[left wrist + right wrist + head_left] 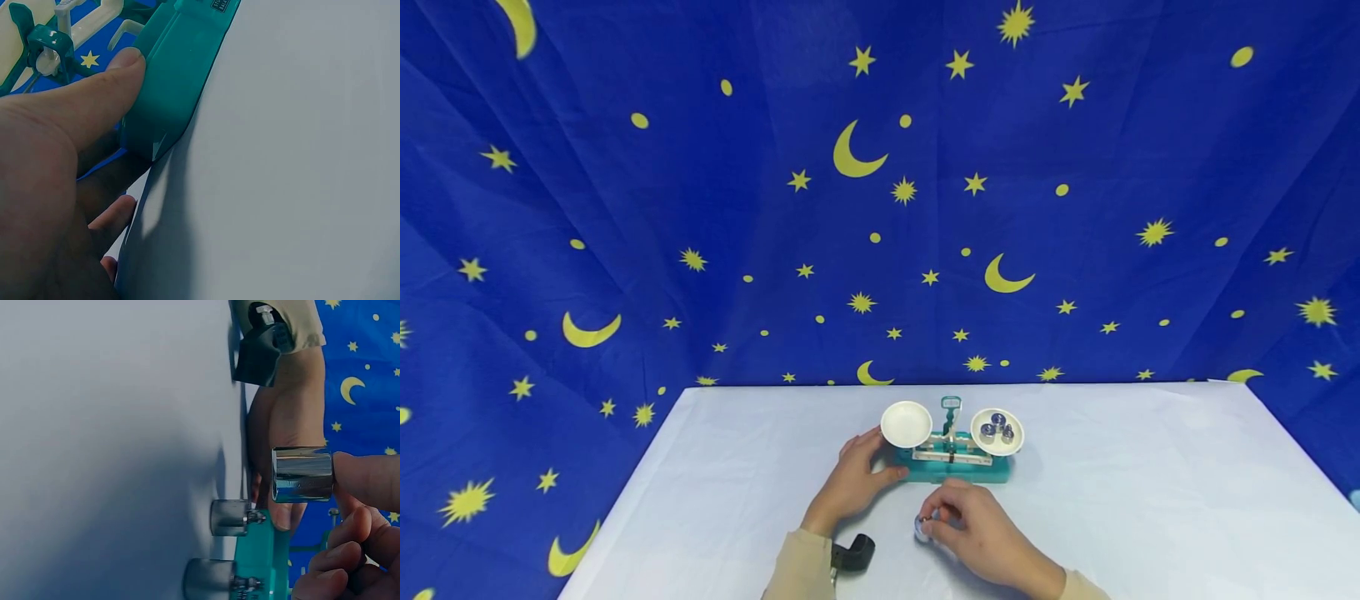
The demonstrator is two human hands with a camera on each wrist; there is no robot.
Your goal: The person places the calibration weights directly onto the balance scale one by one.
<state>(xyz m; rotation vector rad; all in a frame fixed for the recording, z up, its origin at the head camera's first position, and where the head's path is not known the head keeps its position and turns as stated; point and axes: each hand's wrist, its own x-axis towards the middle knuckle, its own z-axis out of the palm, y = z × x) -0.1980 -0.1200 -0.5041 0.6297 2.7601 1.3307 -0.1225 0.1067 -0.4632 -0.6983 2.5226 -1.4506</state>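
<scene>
A green balance scale [955, 472] with two white pans stands on the table. Its left pan [906, 425] is bare, while the right pan [985, 446] bears several metal weights [997, 420]. At the left end of the base, my left hand [850, 483] grips it, the thumb [128, 65] on the base's edge. My right hand [973, 533] pinches a shiny cylindrical weight [303, 475] by its top, in front of the scale. In the right wrist view, two more knobbed weights [229, 517] stand on the table by the base; the head view hides them behind my right hand.
A white cloth covers the table [737, 467]. Behind it hangs a blue curtain [775, 233] with yellow moons and stars. A black strap piece [853, 554] sticks out at my left wrist, beside the beige sleeve [801, 567].
</scene>
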